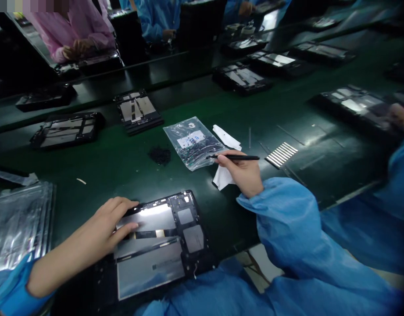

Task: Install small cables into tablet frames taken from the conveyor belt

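Note:
My left hand (111,221) lies over the left edge of an opened tablet (151,267), fingers stretched out and thumb apart on its inside. Silvery battery panels, dark ribbon strips and a black frame show in the tablet. My right hand (244,173) is closed on slim black tweezers (241,157), held nearly level. Their tip is at the lower right edge of a clear plastic bag (191,140) with a white handwritten label and many small dark parts inside. White paper pieces (226,137) lie beside the bag, partly under my right hand. Left of the bag is a small heap of black bits (159,155).
Several opened tablets, one a nearby tablet (137,109), stand along the green bench (195,98). A striped strip sheet (281,155) lies right of my hand. Stacked clear plastic trays (22,224) are at left. A co-worker's hand (401,117) touches a tablet at right; other people sit opposite.

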Action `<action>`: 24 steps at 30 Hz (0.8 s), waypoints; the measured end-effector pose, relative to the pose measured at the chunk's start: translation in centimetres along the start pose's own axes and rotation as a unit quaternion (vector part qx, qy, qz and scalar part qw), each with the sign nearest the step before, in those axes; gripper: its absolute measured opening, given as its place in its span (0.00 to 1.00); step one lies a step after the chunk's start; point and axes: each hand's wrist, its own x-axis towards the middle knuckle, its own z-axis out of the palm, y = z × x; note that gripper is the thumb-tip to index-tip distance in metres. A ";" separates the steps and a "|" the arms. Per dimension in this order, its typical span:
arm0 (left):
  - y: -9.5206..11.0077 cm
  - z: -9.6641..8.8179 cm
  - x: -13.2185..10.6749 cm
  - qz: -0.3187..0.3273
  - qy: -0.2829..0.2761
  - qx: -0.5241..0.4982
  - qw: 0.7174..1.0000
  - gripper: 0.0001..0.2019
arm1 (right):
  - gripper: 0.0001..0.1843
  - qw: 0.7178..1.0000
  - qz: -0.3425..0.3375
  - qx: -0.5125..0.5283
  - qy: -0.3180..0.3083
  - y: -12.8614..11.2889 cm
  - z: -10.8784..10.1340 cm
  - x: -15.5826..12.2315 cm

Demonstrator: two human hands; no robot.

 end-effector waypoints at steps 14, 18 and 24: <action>7.3 1.8 0.4 -0.031 0.086 -0.420 0.903 0.12 | 0.16 0.874 0.291 0.243 -0.302 -7.8 7.5 -7.1; 7.1 1.8 0.1 -0.051 0.067 -0.447 0.891 0.09 | 0.16 0.831 0.370 0.271 -0.314 -7.9 8.0 -7.3; 6.8 1.1 -0.6 -0.067 0.044 -0.398 0.914 0.13 | 0.14 0.813 0.397 0.285 -0.318 -7.9 8.0 -7.2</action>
